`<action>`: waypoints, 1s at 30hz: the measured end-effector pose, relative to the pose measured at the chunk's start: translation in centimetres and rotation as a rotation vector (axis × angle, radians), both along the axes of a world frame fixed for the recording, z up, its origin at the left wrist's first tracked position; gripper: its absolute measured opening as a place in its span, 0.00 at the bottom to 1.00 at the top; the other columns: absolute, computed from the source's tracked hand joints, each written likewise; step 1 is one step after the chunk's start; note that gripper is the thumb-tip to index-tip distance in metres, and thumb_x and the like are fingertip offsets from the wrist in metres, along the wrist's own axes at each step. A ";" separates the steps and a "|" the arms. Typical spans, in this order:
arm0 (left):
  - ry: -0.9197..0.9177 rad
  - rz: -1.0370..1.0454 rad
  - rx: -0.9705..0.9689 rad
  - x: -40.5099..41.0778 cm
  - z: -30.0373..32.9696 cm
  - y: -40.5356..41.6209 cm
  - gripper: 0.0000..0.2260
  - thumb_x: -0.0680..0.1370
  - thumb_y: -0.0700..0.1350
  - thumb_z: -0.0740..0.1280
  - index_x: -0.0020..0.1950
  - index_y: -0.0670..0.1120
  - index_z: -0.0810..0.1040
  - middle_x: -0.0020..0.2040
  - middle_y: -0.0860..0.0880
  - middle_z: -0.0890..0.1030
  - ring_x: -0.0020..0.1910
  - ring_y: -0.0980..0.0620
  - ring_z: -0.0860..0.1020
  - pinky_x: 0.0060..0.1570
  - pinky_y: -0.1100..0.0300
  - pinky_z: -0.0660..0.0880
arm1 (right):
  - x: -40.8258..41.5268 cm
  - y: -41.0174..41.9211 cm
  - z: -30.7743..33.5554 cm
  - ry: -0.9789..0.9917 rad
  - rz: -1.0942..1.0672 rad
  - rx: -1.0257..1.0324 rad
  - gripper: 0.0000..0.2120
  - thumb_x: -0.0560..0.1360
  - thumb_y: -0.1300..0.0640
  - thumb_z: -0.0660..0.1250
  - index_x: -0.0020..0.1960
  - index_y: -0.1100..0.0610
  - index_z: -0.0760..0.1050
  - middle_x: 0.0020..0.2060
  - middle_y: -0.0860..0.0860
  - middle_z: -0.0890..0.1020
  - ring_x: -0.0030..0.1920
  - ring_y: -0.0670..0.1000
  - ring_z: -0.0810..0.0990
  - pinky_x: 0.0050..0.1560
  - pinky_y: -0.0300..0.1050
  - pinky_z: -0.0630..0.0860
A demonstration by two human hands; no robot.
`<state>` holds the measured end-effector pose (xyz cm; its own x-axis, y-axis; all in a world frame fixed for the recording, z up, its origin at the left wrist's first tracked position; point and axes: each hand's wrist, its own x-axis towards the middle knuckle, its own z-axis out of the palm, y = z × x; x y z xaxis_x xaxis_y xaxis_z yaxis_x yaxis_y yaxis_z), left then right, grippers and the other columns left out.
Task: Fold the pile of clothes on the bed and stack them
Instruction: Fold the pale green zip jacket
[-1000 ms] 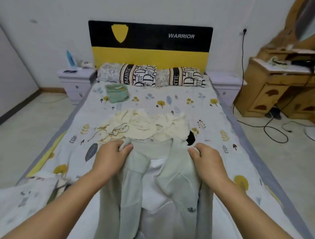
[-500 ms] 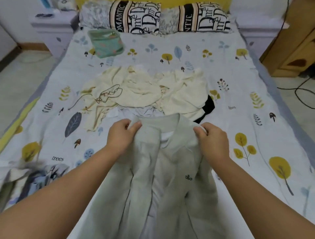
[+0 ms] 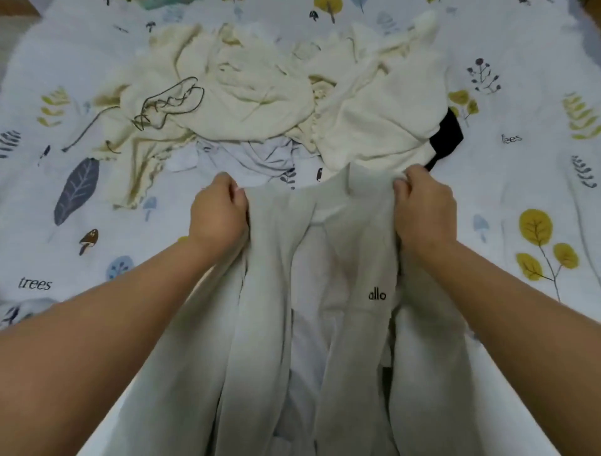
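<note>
A pale grey-green jacket (image 3: 354, 260) with a small black "allo" logo hangs open in front of me over the near part of the bed. My left hand (image 3: 219, 213) grips its left shoulder and my right hand (image 3: 421, 211) grips its right shoulder, one on each side of the collar. Just beyond the hands lies the pile of clothes (image 3: 260, 94): crumpled cream garments, one with a thin dark cord, a pale lilac piece (image 3: 257, 156) under them and a black piece (image 3: 447, 136) at the pile's right edge.
The bed sheet (image 3: 527, 182) is white with leaf, tree and mushroom prints and spreads to both sides of the pile. A patterned fabric item (image 3: 19, 310) shows at the left edge. Something teal (image 3: 159, 2) peeks in at the top edge.
My view has tilted down and closer to the bed, so headboard and pillows are out of sight. Both hands keep hold of the jacket's shoulders, now spread a little wider.
</note>
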<state>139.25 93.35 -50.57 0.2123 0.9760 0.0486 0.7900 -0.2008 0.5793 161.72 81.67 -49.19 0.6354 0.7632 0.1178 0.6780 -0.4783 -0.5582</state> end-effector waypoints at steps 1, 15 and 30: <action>-0.028 0.035 0.047 0.3 0.3 1.1 0.05 0.79 0.40 0.58 0.44 0.42 0.67 0.35 0.46 0.70 0.38 0.48 0.68 0.33 0.60 0.54 | 0.8 1.2 0.4 -0.022 -0.015 0.025 0.10 0.80 0.57 0.56 0.40 0.58 0.63 0.30 0.50 0.67 0.30 0.50 0.64 0.32 0.46 0.53; 0.386 -0.342 -0.035 -1.3 -5.0 -9.3 0.29 0.78 0.49 0.61 0.75 0.42 0.55 0.76 0.39 0.53 0.75 0.42 0.53 0.71 0.46 0.49 | -8.0 -5.9 -5.1 -0.127 0.196 -0.545 0.34 0.78 0.41 0.53 0.77 0.51 0.43 0.76 0.59 0.43 0.75 0.57 0.41 0.71 0.59 0.45; 0.493 -0.218 -0.274 -7.0 -2.3 -19.3 0.31 0.72 0.46 0.63 0.72 0.42 0.57 0.66 0.44 0.63 0.65 0.43 0.65 0.57 0.54 0.68 | -14.1 -14.7 -3.2 -0.015 0.388 -0.730 0.30 0.80 0.46 0.51 0.77 0.54 0.44 0.76 0.56 0.45 0.76 0.56 0.43 0.72 0.55 0.49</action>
<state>132.28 74.03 -52.88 0.3425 0.8705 -0.3533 0.9359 -0.2833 0.2092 147.61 66.95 -52.44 0.3133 0.8156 -0.4864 0.8743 -0.4477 -0.1875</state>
